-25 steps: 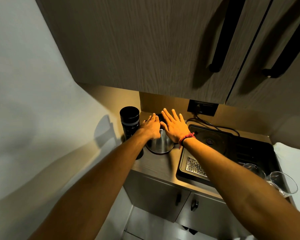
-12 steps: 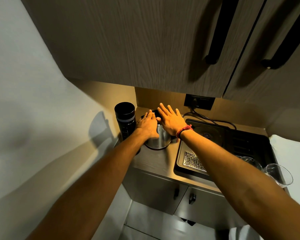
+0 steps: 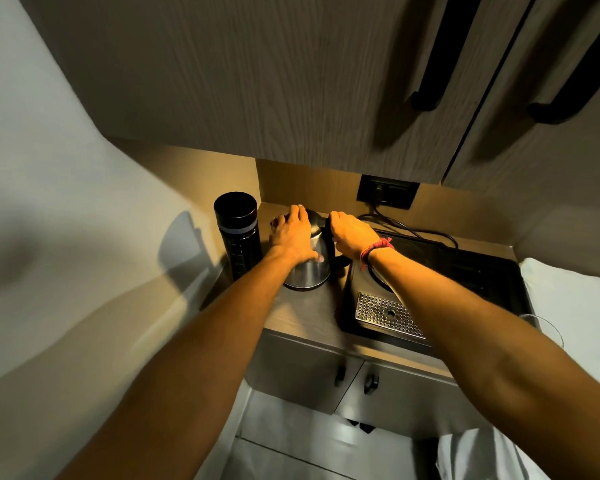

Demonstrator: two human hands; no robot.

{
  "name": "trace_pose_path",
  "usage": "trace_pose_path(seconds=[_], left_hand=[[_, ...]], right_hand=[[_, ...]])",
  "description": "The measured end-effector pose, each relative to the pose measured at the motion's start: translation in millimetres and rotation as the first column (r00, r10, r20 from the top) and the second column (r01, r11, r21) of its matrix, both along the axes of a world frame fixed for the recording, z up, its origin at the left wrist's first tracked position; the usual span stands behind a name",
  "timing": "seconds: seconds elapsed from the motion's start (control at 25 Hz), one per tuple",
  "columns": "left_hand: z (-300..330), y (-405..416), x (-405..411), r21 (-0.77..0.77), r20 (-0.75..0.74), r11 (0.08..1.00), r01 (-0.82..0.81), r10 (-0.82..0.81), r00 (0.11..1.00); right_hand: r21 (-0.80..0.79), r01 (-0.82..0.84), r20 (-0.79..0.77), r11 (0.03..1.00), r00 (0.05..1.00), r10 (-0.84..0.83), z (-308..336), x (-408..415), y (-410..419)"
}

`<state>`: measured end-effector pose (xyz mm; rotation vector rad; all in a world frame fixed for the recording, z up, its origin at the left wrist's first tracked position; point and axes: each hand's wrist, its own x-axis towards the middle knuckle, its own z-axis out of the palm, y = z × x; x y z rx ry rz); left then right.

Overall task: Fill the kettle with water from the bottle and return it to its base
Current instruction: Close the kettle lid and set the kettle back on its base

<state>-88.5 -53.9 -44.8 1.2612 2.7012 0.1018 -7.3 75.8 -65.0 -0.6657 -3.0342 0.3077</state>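
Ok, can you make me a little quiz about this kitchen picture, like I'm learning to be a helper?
1. True or false: the tall black bottle has been tipped over onto its side.
2. Which hand is closed around the kettle's black handle? A) left hand B) right hand C) neither
3. Fill in: the red band is worn on the ______ wrist.

Key
1. False. The bottle stands upright on the counter, left of the steel kettle.
2. B. The right hand grips the handle, while the left hand lies on the kettle's top and side.
3. Right.
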Motion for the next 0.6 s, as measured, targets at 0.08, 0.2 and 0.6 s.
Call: trace_pose_path(seconds=[0.08,0.2,0.6], left_hand=[[-3.2,0.4,2.4,0.033,-0.043,0.999,-0.007,0.009,0.999],[-6.8,-1.7,2.7,0.108,-0.079,0.994,0.014,-0.005,0.997],[21.2,19.1,17.8,0.350,-0.071,0.935,0.056,-0.034,0.997]], right_hand=[[0.006,0.021,-0.045,1.000,0.999,-0.020,-2.5,3.9,-4.3],[0.016,0.055,-0.095,0.998,0.994,-0.053,0.2,6.0,-8.9],[-0.022,0.144,-0.156,0.989,0.977,-0.145,56.4,64.3,1.4]])
